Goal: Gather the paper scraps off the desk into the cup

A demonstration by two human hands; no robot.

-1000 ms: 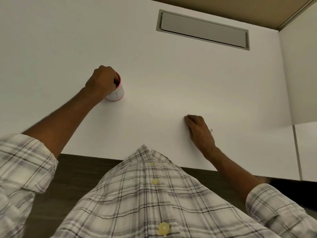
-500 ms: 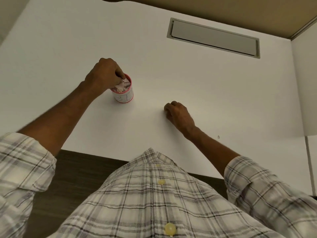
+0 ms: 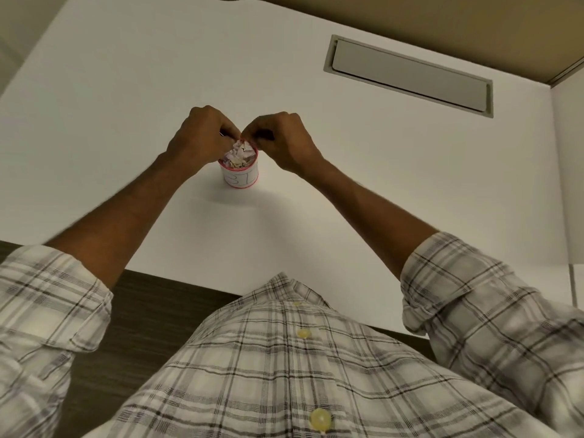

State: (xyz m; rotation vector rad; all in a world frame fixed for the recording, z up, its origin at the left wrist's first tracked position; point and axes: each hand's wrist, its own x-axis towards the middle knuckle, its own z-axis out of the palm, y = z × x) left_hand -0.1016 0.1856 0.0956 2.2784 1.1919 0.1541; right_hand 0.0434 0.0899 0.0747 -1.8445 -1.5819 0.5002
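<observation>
A small white cup (image 3: 241,178) with pink rims stands on the white desk (image 3: 363,191), a little left of the middle. Crumpled paper scraps (image 3: 239,153) fill it up past the rim. My left hand (image 3: 200,135) is against the cup's far left rim, fingers closed at the rim. My right hand (image 3: 284,139) comes in from the right, its fingertips pinched together right above the far rim, touching the left fingertips. A tiny pale bit shows between the pinched fingers. No loose scraps show on the desk.
A grey rectangular hatch (image 3: 410,75) is set into the desk at the back right. A white side panel (image 3: 568,172) rises at the right edge. The desk's front edge (image 3: 177,277) runs above dark wood floor (image 3: 132,327). My plaid shirt fills the bottom.
My right hand has lifted off the desk and moved left to the top of the cup. The view has shifted, so the cup sits nearer the middle. My left hand has stayed at the cup.
</observation>
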